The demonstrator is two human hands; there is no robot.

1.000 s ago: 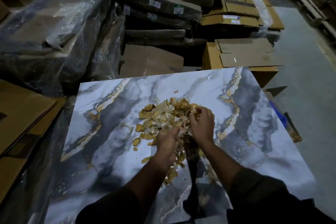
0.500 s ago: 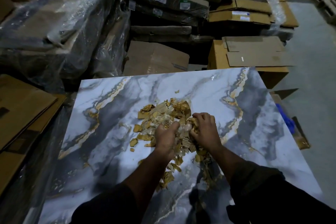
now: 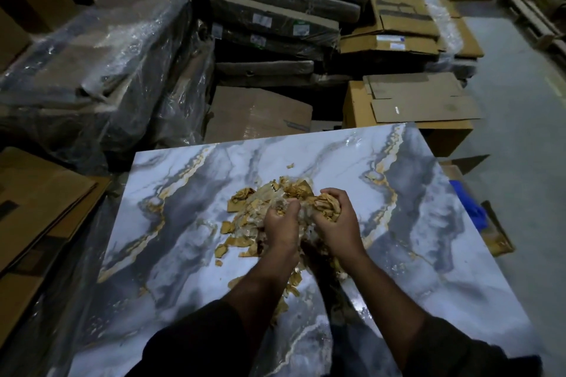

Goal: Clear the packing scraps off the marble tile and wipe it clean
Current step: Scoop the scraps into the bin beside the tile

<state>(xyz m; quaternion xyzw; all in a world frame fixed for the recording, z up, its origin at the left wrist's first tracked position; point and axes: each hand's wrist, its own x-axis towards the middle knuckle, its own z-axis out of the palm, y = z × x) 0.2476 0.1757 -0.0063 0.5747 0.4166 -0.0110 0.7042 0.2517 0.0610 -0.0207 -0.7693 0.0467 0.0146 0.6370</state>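
A large glossy marble tile (image 3: 171,248), white and grey with gold veins, lies flat in front of me. A heap of packing scraps (image 3: 254,205), brown cardboard bits mixed with clear plastic, sits at its middle. My left hand (image 3: 280,226) and my right hand (image 3: 335,223) are side by side in the heap, fingers curled round bunches of scraps. The right hand's handful is lifted a little off the tile. Loose bits (image 3: 228,242) lie scattered to the left and trail back toward me under my forearms.
Plastic-wrapped stacks (image 3: 101,70) stand at the back left, boxed tiles (image 3: 275,24) behind the tile, cardboard boxes (image 3: 410,107) at the back right. Flat cardboard (image 3: 36,208) lies on the left. A blue object (image 3: 470,208) and grey floor (image 3: 520,147) are on the right.
Both hands have closed in on the heap and bunched the scraps together. The right hand now holds a bigger handful, raised slightly. The camera view has shifted a little.
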